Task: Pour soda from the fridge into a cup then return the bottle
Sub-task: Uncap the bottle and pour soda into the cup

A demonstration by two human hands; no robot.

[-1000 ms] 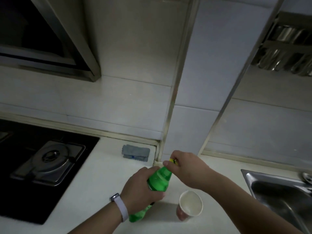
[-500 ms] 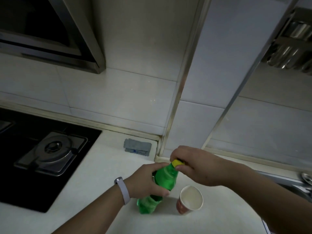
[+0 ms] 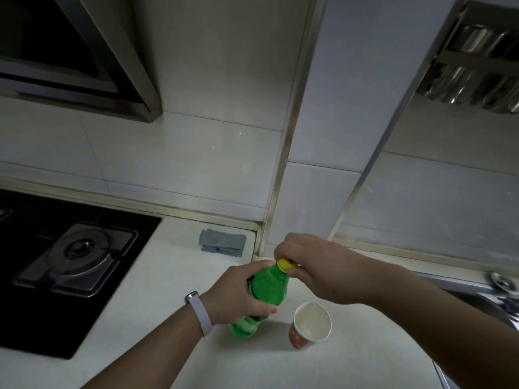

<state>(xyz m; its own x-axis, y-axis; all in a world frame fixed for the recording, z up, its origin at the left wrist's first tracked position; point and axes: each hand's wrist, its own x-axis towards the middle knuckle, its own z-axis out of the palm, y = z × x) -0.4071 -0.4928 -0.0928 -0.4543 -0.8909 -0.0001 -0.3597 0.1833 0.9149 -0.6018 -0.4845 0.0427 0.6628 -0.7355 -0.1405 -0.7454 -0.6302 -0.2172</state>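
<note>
A: Grips first. What did the right hand (image 3: 317, 269) have?

B: Its fingers were pinched shut around the yellow cap (image 3: 285, 263), thumb on the near side, other fingers curled over the far side. Cap sat on the bottle neck; could not tell whether it was loosened.

A: And the left hand (image 3: 238, 294)?

B: Wrapped closed around the middle of the green bottle (image 3: 269, 287), thumb across the near face, fingers hidden behind. A pale wristband (image 3: 198, 311) sat on that wrist.

A: Bottle position?

B: Upright with a slight tilt, top leaning toward the right. Its base (image 3: 243, 328) showed below the left hand and seemed to rest on the white desk (image 3: 146, 318), though contact was not clear.

A: The cup?

B: Paper cup (image 3: 310, 324), red outside, white inside, standing just to the right of the bottle base, not touching it, below the right wrist. Looked empty, light was dim.

A: Surroundings?

B: Grey sponge (image 3: 222, 244) lay on the desk at the far edge against the tiled wall, left of a metal corner strip. Black gas hob (image 3: 70, 259) with one burner at far left. Range hood (image 3: 75, 57) above it. Steel sink (image 3: 488, 296) edge at the right, and a rack of metal utensils (image 3: 477, 68) at upper right.
</note>
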